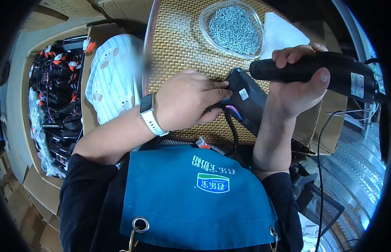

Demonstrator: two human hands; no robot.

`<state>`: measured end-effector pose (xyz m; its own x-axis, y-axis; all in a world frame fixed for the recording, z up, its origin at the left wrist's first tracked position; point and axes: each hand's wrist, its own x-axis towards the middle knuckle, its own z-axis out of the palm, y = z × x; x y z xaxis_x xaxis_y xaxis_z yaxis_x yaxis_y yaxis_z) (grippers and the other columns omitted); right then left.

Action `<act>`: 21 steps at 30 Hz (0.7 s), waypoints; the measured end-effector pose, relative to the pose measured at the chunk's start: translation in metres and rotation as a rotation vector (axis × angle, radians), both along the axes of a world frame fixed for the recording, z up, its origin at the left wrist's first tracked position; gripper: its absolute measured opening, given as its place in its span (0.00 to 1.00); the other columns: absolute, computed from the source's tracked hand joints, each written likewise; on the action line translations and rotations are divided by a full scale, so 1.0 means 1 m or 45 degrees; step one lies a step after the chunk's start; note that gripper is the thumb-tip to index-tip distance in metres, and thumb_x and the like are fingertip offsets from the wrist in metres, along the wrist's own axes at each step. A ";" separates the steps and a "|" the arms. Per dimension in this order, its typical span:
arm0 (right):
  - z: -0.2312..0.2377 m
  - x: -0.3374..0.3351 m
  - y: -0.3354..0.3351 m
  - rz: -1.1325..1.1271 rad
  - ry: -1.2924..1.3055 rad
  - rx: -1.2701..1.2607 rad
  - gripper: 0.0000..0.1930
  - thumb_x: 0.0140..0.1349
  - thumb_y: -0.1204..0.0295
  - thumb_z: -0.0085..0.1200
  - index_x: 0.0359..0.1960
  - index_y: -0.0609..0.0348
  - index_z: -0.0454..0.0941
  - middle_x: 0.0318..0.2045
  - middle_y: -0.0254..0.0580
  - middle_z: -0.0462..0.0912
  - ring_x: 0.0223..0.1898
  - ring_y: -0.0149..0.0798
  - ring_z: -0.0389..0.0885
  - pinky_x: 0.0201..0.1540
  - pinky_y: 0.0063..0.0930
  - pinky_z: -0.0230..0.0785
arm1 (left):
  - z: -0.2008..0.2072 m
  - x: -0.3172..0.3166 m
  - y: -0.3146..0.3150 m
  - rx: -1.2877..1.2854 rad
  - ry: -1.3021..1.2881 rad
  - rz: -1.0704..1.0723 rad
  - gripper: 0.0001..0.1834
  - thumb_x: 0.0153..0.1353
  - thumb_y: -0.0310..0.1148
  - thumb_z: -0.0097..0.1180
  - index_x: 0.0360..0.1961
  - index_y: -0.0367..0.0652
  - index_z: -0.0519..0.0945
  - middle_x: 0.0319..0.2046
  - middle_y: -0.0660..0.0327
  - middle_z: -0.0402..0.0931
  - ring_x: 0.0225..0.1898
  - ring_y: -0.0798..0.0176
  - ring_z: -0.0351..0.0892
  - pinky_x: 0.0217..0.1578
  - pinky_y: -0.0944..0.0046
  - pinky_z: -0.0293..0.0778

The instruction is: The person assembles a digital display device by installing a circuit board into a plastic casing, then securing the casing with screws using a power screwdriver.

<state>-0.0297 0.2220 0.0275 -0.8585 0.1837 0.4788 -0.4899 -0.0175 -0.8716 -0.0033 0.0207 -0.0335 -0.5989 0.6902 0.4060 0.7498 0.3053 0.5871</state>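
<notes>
A flat black plastic housing with a small white label lies on the woven mat, and colored wires show at its near left side. My left hand, with a white-banded watch on the wrist, presses the housing's left edge with its fingers. In my right hand is a black electric screwdriver, held sideways with the fingers wrapped round its body. Its thin bit points left and reaches the housing's far end; whether it sits on a screw is too small to tell.
Beyond the housing stands a clear plastic tub of small silver screws, beside a white cloth or pad. At left, a cardboard box holds several black wired units next to a patterned cushion. A black cable hangs at right.
</notes>
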 end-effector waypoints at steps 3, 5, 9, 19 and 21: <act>-0.001 0.001 0.007 -0.032 -0.047 -0.046 0.32 0.56 0.41 0.54 0.48 0.57 0.69 0.23 0.39 0.73 0.23 0.37 0.71 0.33 0.38 0.67 | 0.008 0.000 0.000 -0.055 -0.105 0.006 0.18 0.47 0.34 0.64 0.43 0.46 0.82 0.38 0.61 0.83 0.32 0.58 0.79 0.37 0.59 0.73; -0.001 0.002 0.008 -0.082 -0.073 -0.162 0.32 0.55 0.40 0.53 0.47 0.56 0.70 0.24 0.38 0.73 0.24 0.37 0.72 0.33 0.38 0.67 | 0.017 -0.006 0.000 -0.113 -0.192 0.016 0.17 0.48 0.34 0.64 0.42 0.46 0.82 0.35 0.61 0.82 0.33 0.56 0.79 0.38 0.58 0.73; -0.003 0.001 0.019 0.086 0.045 -0.478 0.33 0.59 0.39 0.47 0.50 0.56 0.69 0.25 0.39 0.75 0.24 0.39 0.74 0.32 0.38 0.69 | 0.020 -0.030 0.018 -0.156 -0.114 0.223 0.15 0.52 0.33 0.62 0.42 0.47 0.81 0.32 0.58 0.79 0.36 0.50 0.79 0.39 0.54 0.74; 0.019 0.027 0.022 0.288 0.139 -0.505 0.36 0.56 0.33 0.47 0.51 0.51 0.69 0.27 0.37 0.73 0.25 0.37 0.74 0.34 0.37 0.68 | 0.022 -0.019 0.020 0.002 -0.251 0.186 0.18 0.54 0.27 0.58 0.48 0.42 0.76 0.40 0.55 0.74 0.36 0.56 0.80 0.36 0.59 0.77; 0.022 0.030 0.018 0.310 0.188 -0.432 0.37 0.55 0.32 0.48 0.51 0.51 0.69 0.27 0.36 0.72 0.25 0.36 0.73 0.33 0.37 0.67 | 0.021 -0.015 0.020 0.098 -0.260 0.198 0.18 0.55 0.24 0.57 0.49 0.42 0.76 0.36 0.57 0.77 0.34 0.58 0.81 0.36 0.61 0.77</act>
<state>0.0004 0.2395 0.0494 -0.8229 0.1528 0.5473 -0.5552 -0.4212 -0.7172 -0.0182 0.0408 -0.0127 -0.7700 0.5555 0.3139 0.5614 0.3560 0.7471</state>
